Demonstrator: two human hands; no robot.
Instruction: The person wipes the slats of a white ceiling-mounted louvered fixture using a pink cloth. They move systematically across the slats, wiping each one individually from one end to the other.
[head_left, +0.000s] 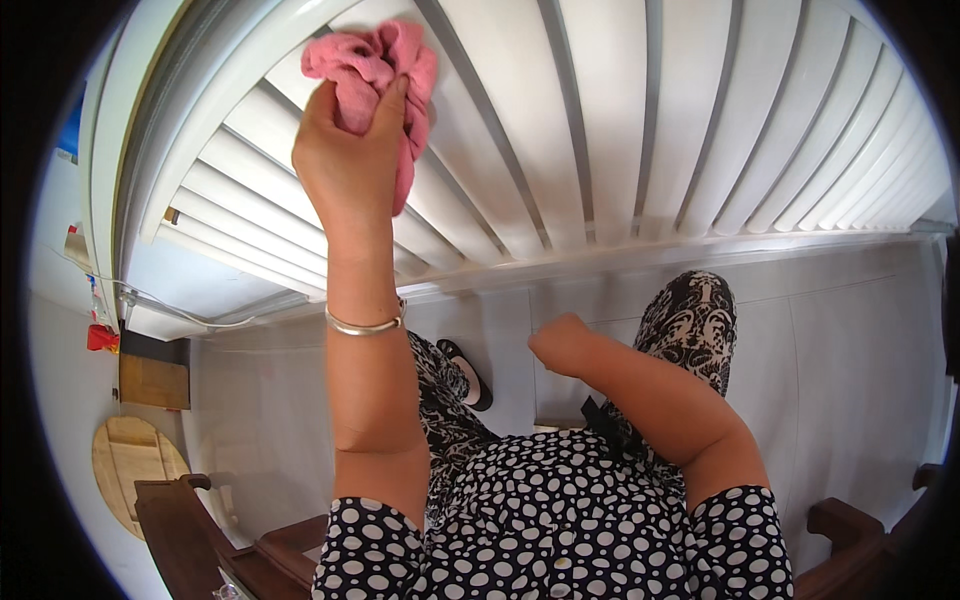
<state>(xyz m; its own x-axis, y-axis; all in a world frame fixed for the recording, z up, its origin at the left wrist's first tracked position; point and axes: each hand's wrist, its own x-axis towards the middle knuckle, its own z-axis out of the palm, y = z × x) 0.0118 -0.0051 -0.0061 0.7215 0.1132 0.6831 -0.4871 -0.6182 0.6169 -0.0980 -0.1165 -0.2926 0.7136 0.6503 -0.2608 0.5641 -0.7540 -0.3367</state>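
Left hand point(345, 145) at the upper left of our view, narrowed on a bunched pink cloth point(418, 65), thumb on the right side, fingers on the left. We find the cloth against the white slats point(610, 110), close to the panel's curved left edge, a loose fold trailing down beside the thumb. Silver bangle point(365, 327) round the left wrist. Right hand point(562, 345) well apart from the cloth, nearest the right knee in black-and-cream patterned trousers point(690, 320); it looks rounded, but its fingers are hidden from us, so we cannot tell whether it is closed or holding anything. We note a black dotted top point(555, 520) and, by the left leg, a black shoe point(483, 393) on pale floor point(260, 420). Dark wooden furniture point(185, 535) stands at both lower sides. Farther left we record a round wooden piece point(135, 455), a brown box-like object point(155, 382), a small red item point(102, 338) and a thin white cord point(185, 312).
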